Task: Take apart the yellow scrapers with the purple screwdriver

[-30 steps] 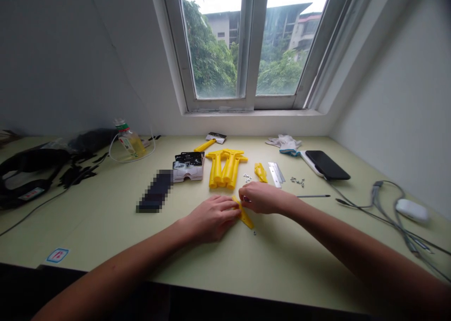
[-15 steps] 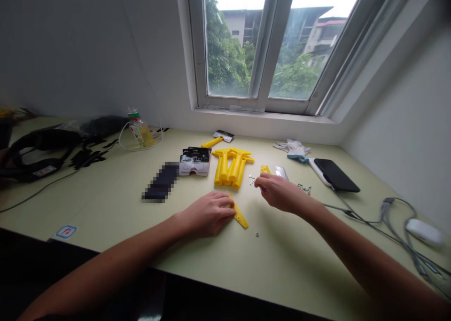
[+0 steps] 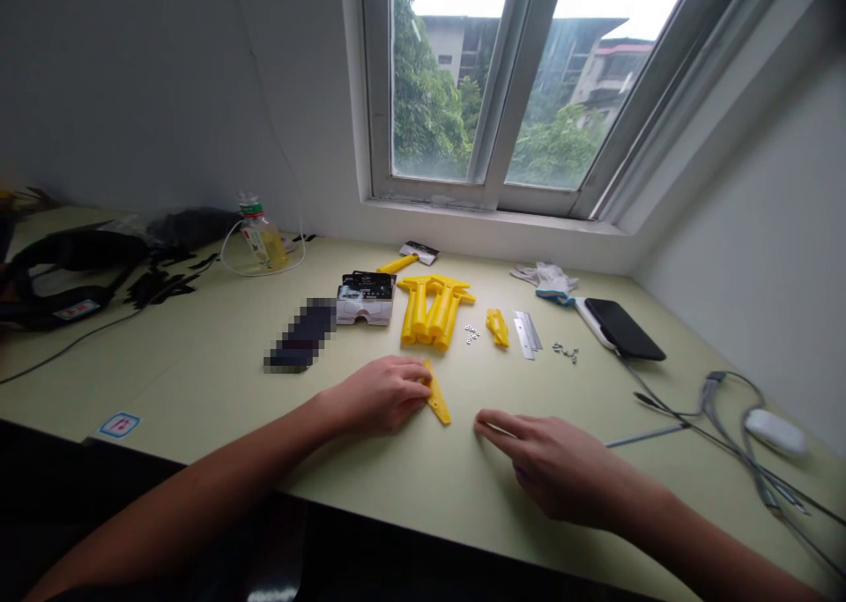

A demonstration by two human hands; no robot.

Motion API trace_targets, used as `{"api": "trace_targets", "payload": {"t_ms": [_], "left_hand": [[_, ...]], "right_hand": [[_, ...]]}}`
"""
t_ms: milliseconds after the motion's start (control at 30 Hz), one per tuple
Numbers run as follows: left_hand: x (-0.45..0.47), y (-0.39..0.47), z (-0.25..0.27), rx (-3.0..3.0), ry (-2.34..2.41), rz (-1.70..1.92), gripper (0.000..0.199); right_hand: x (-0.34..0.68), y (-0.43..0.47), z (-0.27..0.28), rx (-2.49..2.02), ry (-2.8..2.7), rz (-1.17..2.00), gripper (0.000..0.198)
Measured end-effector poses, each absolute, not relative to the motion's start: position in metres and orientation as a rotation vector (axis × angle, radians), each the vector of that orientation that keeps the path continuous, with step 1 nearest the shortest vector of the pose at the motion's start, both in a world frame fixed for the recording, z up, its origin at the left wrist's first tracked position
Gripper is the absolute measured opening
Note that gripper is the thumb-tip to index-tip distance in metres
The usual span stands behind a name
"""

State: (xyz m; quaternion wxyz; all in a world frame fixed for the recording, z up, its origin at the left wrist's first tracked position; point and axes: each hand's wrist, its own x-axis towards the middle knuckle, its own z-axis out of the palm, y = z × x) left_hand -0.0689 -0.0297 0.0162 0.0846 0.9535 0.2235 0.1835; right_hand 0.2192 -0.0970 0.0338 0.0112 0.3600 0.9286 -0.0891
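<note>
My left hand (image 3: 387,395) rests on the table with its fingers closed on a flat yellow plastic piece (image 3: 437,399) with small holes. My right hand (image 3: 538,452) is low over the table to the right of that piece. Its thumb and fingers are pressed together, and whatever they hold is hidden. Beyond my hands stand several yellow T-shaped handles (image 3: 429,315), side by side. To their right are a cluster of small metal nuts (image 3: 471,333), some yellow plastic parts (image 3: 497,329), thin metal blades (image 3: 525,333) and scattered small screws (image 3: 567,352).
A white-and-black box (image 3: 366,301) and a pixelated dark object (image 3: 300,338) lie left of the handles. A bottle (image 3: 261,241) stands farther left. At right are gloves (image 3: 545,278), a black phone-like device (image 3: 625,327), tangled cables (image 3: 714,399) and a white mouse-like object (image 3: 775,432).
My right hand has moved from beside the nut cluster back toward me, over the spot where a lone nut lay. That nut is now out of sight. My left hand keeps the yellow piece.
</note>
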Motion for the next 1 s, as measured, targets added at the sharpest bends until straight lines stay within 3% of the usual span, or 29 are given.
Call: {"api": "trace_targets", "payload": {"t_ms": [133,400,567,700,867,1000], "left_hand": [[-0.067,-0.058,0.023,2.788,0.596,0.440,0.018],[-0.076,-0.119,0.020,2.659,0.607,0.357,0.044],[-0.074,-0.121,-0.011,2.812,0.548,0.727,0.016],[-0.069,-0.118,-0.015,2.964,0.446,0.831,0.016],[-0.062,-0.107,0.015,2.997,0.259,0.665,0.013],[-0.034,-0.055,0.039,3.107,0.195,0.739,0.016]], "right_hand": [[0.221,-0.070,0.028,1.174,2.895,-0.125,0.062],[0.215,-0.012,0.031,1.297,2.806,-0.036,0.053],[0.213,0.002,0.033,1.344,2.786,-0.024,0.055],[0.221,-0.001,0.043,1.399,2.859,0.066,0.052],[0.254,-0.020,0.064,1.617,3.038,0.240,0.034],[0.282,-0.030,0.070,1.804,3.203,0.356,0.024]]}}
